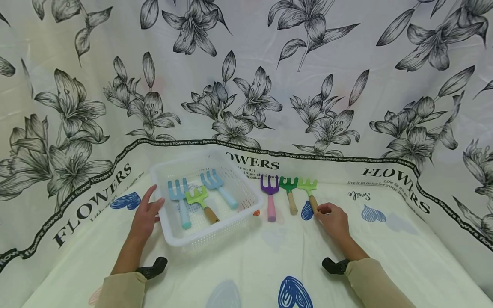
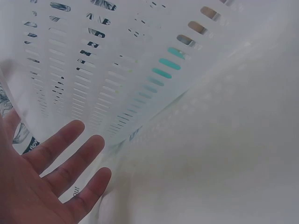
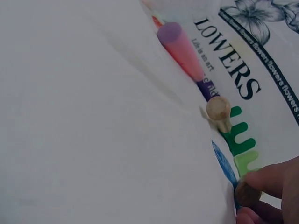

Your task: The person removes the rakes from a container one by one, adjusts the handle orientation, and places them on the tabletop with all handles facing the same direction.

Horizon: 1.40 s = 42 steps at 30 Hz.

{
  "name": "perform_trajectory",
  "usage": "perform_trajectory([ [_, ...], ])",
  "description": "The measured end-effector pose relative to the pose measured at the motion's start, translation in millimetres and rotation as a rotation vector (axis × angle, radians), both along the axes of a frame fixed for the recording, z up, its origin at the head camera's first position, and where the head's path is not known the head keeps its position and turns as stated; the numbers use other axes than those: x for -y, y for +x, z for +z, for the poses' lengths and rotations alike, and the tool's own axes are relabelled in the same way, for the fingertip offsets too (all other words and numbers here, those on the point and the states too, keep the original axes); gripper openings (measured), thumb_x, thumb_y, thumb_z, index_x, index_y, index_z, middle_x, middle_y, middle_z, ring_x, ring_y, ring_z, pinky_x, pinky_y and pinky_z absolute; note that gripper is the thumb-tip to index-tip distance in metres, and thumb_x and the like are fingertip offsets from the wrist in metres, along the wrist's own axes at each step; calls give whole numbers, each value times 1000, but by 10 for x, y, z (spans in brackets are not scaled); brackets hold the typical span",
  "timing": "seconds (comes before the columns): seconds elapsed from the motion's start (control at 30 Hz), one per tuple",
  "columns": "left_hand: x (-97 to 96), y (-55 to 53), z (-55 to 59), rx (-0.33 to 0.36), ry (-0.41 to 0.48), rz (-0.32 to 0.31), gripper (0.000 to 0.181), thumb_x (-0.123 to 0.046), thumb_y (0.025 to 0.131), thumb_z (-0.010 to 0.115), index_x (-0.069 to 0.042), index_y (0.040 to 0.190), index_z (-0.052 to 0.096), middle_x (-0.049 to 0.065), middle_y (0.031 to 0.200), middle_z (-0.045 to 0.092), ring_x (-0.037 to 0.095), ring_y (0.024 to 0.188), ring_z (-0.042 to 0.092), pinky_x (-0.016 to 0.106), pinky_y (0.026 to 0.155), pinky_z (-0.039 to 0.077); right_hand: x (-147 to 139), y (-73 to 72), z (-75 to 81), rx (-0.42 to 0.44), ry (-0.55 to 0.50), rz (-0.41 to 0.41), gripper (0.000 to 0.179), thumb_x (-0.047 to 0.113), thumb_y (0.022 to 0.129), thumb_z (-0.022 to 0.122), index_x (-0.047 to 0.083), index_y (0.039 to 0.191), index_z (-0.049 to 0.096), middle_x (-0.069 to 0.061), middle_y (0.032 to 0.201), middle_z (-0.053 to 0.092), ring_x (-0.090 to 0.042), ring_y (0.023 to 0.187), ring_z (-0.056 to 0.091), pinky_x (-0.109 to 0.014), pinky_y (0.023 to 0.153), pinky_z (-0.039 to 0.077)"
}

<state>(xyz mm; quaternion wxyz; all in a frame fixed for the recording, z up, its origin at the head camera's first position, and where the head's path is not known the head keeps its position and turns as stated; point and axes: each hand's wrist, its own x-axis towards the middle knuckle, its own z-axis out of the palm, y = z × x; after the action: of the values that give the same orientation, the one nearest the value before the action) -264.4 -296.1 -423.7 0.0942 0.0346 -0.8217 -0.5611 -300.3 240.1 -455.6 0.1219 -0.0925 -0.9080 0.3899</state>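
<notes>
cloth point(image 1: 254, 265) with hearts point(image 1: 294, 294); floral curtain point(image 1: 254, 102); right hand point(image 1: 333, 220) around lime fork point(image 1: 313, 202); left hand point(image 1: 144, 216) uncurled

Head camera looks forward and down over basket point(image 1: 209, 234) and forks point(image 1: 292, 201).
Left wrist view faces the basket from outside, close up; right wrist view, low and near, shares the forks with the head's.

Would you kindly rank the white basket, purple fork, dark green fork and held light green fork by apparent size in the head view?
1. White basket
2. Purple fork
3. Dark green fork and held light green fork: too alike to rank.
</notes>
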Motion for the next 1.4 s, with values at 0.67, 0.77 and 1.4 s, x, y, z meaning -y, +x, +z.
perform_trajectory([
  [0.67, 8, -18, -10, -4, -4, -6, 68, -52, 101, 38, -34, 157, 4, 25, 149, 35, 44, 126, 46, 58, 98, 42, 111, 13, 276, -39, -42, -10, 21, 18, 92, 62, 4, 106, 69, -11, 89, 57, -24, 74, 50, -30, 55, 42],
  [0.77, 14, -18, -13, -9, -6, -7, 69, -53, 101, 38, -33, 157, 4, 25, 150, 35, 44, 125, 46, 58, 98, 42, 187, 34, 380, -76, -59, 16, 20, 19, 93, 63, 4, 105, 70, -11, 88, 59, -24, 75, 51, -31, 58, 42],
  [1.4, 22, -11, -28, -23, -18, 1, 66, -49, 102, 38, -33, 157, 5, 23, 150, 35, 44, 124, 48, 57, 96, 44, 902, 135, 872, -153, -158, 333, 13, 13, 93, 64, 6, 102, 69, -7, 91, 64, -31, 79, 64, -31, 62, 53],
])
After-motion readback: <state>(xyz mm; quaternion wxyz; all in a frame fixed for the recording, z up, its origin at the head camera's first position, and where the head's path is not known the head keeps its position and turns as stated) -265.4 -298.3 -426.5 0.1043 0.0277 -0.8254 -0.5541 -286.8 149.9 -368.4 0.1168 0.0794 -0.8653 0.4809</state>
